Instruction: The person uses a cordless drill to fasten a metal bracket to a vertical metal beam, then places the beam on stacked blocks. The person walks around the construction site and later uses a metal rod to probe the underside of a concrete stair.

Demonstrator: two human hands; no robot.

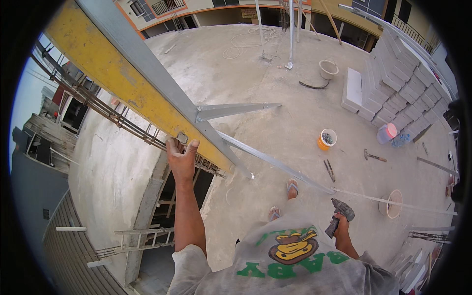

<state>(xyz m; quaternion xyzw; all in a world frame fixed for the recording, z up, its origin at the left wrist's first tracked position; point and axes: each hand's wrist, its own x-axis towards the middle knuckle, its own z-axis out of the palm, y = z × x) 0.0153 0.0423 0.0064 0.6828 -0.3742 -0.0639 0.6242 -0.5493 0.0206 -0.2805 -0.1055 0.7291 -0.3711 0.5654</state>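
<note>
Left hand [182, 155] clamps the yellow bar [118, 81], long axis along the metal post [143, 54], low end by the floor [280, 137] edge; right hand [340, 226] grips a drill [343, 209], floor stretching rightward.

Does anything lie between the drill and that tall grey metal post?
Yes, in this view: a slanting metal strut runs from near the grey metal post towards the drill. Whether it blocks the way is unclear.
</note>
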